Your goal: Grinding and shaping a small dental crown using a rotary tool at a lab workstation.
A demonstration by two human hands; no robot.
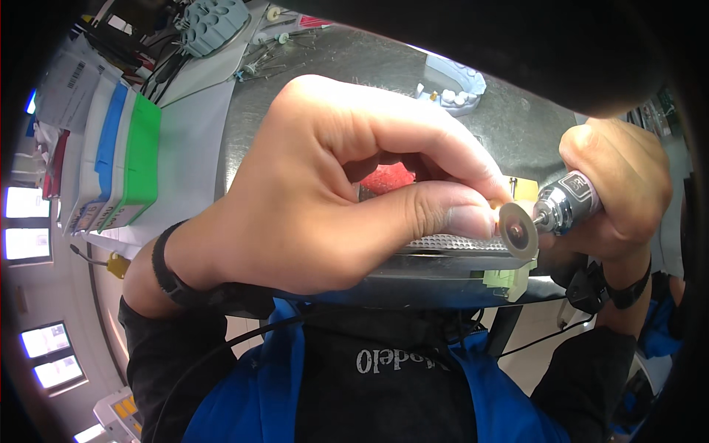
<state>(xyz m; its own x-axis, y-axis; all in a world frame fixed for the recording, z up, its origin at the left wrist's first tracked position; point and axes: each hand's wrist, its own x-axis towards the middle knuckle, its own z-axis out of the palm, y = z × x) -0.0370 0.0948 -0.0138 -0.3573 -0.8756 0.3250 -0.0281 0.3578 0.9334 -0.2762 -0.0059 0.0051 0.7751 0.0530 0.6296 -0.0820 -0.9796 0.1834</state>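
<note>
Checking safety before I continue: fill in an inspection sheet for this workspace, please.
Surface: grey metal bench top, marked.
Job's things: handpiece with round disc; dental model on the bench.
Clutter: small shanked tools, grey holder block, green-sided box.
Hands: left hand pinches small piece, mostly hidden, contact with disc unclear; right hand grips handpiece.
Cables: black cables below the bench's front edge, left and right.
Surroundings: bright windows at left.

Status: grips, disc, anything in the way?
Left grip: pinching small piece, mostly hidden by fingertips. Right grip: closed around handpiece. Disc: close beside fingertips, contact unclear.
</note>
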